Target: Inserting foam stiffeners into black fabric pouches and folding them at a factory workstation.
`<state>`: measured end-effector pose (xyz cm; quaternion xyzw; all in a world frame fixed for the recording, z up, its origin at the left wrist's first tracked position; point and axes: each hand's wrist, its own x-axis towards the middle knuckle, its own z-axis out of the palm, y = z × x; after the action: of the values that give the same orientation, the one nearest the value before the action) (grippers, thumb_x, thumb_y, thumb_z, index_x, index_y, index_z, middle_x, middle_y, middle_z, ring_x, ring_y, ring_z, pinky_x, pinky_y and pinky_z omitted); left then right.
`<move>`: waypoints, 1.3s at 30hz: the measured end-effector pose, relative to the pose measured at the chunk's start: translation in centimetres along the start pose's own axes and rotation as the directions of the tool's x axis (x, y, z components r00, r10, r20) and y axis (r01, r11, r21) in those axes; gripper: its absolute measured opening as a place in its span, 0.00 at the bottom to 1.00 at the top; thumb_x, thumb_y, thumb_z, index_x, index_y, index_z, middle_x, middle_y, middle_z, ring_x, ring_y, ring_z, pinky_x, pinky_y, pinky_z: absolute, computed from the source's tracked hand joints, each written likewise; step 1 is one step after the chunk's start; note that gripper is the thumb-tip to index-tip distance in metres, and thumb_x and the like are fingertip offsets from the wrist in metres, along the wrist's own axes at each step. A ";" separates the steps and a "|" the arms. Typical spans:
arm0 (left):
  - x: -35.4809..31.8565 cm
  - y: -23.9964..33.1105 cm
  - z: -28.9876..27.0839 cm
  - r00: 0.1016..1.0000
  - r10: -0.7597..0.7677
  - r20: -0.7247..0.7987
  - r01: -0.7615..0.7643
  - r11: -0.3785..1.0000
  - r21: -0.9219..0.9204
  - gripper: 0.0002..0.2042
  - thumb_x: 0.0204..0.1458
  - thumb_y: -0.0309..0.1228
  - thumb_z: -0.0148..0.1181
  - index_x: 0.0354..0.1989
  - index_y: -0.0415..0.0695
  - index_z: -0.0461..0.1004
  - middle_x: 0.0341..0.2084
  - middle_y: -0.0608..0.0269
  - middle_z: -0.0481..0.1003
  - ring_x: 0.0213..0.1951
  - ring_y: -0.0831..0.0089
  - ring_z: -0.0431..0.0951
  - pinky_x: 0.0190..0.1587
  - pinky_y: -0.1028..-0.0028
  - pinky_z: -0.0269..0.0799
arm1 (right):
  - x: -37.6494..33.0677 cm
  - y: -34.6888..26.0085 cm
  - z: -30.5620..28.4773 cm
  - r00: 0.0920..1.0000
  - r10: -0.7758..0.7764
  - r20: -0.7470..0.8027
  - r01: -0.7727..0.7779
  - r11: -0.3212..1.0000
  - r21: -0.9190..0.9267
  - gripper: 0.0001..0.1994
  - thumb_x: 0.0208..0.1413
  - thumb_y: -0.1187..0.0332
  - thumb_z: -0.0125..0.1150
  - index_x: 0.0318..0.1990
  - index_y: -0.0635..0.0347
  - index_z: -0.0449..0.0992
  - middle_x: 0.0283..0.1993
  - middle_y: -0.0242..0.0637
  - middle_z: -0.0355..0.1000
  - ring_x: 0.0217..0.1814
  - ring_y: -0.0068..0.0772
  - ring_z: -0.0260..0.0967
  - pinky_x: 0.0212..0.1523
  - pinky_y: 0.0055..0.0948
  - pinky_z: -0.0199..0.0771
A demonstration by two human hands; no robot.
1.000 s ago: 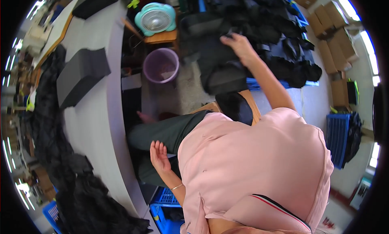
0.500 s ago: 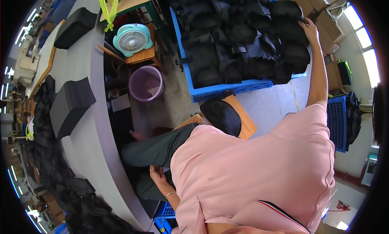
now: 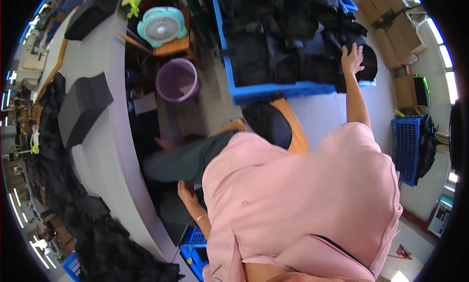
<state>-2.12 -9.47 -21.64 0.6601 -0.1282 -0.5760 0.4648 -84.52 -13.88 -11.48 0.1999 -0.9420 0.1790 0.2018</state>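
The right hand (image 3: 352,59) is over the near right corner of the pile of black fabric pieces (image 3: 293,52), its fingers spread apart and the back of the hand uppermost; firm contact cannot be confirmed. Half a second earlier the same hand was at the pile's outer right edge, with its fingertips at the rim of one piece; it is now further in, and a rounded black piece (image 3: 370,62) shows just beyond the fingers. The pile lies in and over a blue crate (image 3: 288,90). One second earlier a black piece in front hid the crate's left side and much of its front; both are now exposed. The left hand (image 3: 189,196) is beside the dark trousers (image 3: 185,160); its fingers were plainly visible one second earlier but are now partly hidden, and whether they are together or apart cannot be told. The turquoise fan (image 3: 161,27), purple bin (image 3: 177,80) and black wedge-shaped block (image 3: 84,108) on the grey table (image 3: 100,169) show no change of place.
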 end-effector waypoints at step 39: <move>2.0 9.7 43.1 0.513 0.337 0.790 -0.802 0.515 0.302 0.34 0.60 0.43 0.60 0.70 0.38 0.56 0.69 0.45 0.56 0.71 0.56 0.55 0.70 0.64 0.50 | -7.4 -15.1 -6.4 0.966 -0.225 -0.129 0.249 0.945 0.212 0.39 0.57 0.55 0.65 0.73 0.52 0.54 0.79 0.53 0.38 0.81 0.60 0.29 0.73 0.67 0.24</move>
<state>-35.84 -36.16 -11.43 0.4440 -0.6926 -0.4777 0.3082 -69.54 -21.82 -5.51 0.3240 -0.8728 0.2695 0.2463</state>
